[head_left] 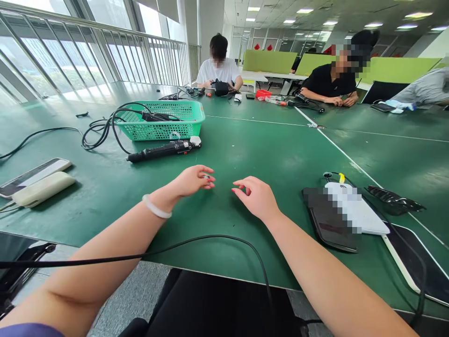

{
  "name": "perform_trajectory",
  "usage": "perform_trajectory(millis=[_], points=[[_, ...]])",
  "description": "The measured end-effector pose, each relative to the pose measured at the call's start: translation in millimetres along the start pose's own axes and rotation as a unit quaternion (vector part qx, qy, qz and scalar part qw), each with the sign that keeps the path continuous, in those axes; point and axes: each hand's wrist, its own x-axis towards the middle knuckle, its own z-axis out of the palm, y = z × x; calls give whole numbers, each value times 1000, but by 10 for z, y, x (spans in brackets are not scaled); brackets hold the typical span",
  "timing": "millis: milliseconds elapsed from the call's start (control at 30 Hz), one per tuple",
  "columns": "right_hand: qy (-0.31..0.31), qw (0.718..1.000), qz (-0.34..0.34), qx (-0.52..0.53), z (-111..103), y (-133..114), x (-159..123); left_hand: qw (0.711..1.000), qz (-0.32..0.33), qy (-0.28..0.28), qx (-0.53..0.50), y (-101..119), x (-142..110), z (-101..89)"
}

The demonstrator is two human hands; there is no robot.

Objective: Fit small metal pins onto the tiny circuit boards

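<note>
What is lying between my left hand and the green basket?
A black corded tool lies on the table between your left hand and the green basket, as the head view shows.

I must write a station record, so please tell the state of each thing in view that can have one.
Left hand: fingers bent, grip unclear
Right hand: half-curled, seemingly empty
Green basket: upright, open-topped, holding black items
Black corded tool: lying down, outside basket
White-framed device: flat, screen dark
Bracelet: worn, left wrist
</note>
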Motion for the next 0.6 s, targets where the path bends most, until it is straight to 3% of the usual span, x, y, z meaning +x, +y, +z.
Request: perform_trajectory(millis=[67,133,233,367,500,600], points=[[-1,1000,22,15,-35,61,9,973,46,61,218,-25,-78,-264],[0,999,40,31,-65,106,23,908,85,106,396,-96,-157,-525],[7,998,47,47,-94,130,40,848,79,121,510,-219,-257,-824],[13,997,36,61,-115,120,35,842,88,101,522,-300,-328,-980],[15,998,26,60,-141,123,23,848,120,114,504,-318,-335,-985],[21,998,28,56,-156,143,26,854,106,126,494,-326,-335,-995]])
